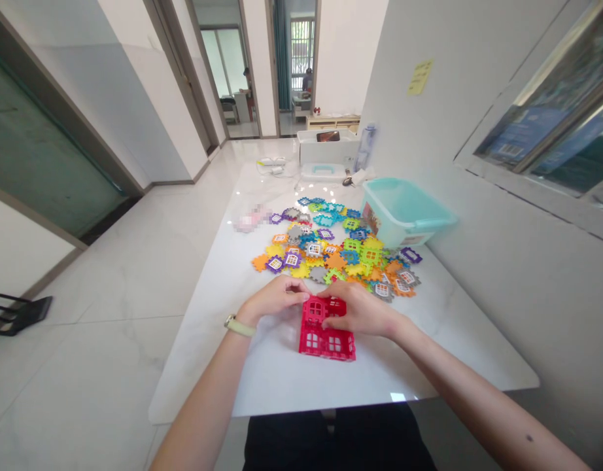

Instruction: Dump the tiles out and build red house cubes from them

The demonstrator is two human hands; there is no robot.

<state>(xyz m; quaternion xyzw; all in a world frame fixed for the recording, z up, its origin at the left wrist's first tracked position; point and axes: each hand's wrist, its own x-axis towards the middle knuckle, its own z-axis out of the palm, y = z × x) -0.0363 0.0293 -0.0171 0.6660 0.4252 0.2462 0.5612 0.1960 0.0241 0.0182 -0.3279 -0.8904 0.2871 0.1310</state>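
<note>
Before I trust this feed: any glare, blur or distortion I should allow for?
Head view: bright reflection near the front edge of the table; walls tilt, wide-angle style; a pinkish patch left of the toy pieces is pixelated; the red toy reads fairly clearly, though its fine joints don't.

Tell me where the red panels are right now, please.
In the head view, the red panels are low centre on the table, held by the left hand and right hand, just nearer than the colourful tiles.
</note>
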